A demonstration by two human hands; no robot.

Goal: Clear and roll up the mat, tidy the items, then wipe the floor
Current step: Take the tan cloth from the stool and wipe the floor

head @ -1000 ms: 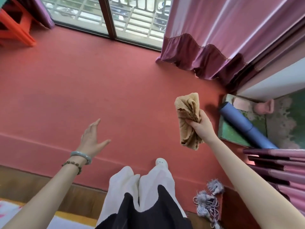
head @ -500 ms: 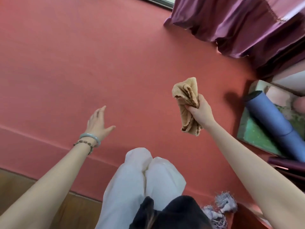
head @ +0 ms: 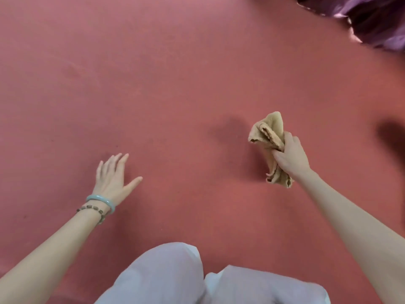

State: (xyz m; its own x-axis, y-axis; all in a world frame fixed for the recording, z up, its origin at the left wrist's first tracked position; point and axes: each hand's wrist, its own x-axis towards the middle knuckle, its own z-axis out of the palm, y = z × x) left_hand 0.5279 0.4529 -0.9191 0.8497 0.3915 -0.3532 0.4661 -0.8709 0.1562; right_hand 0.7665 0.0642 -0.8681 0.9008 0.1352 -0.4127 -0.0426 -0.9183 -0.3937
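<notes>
While the right hand (head: pixel 291 157) grips a bunched tan cloth (head: pixel 268 137) above the red floor (head: pixel 175 84) (left hand (head: pixel 112 178) fingers spread, hovering), wiping looks imminent: lower the cloth flat and sweep.

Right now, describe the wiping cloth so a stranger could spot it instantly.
Over the wide red floor, look to the right hand on the view's right side. It grips a crumpled tan cloth, the only beige, wrinkled thing; the left hand holds nothing.

Red floor (head: pixel 166 80); purple curtain (head: pixel 372 23) at top right
</notes>
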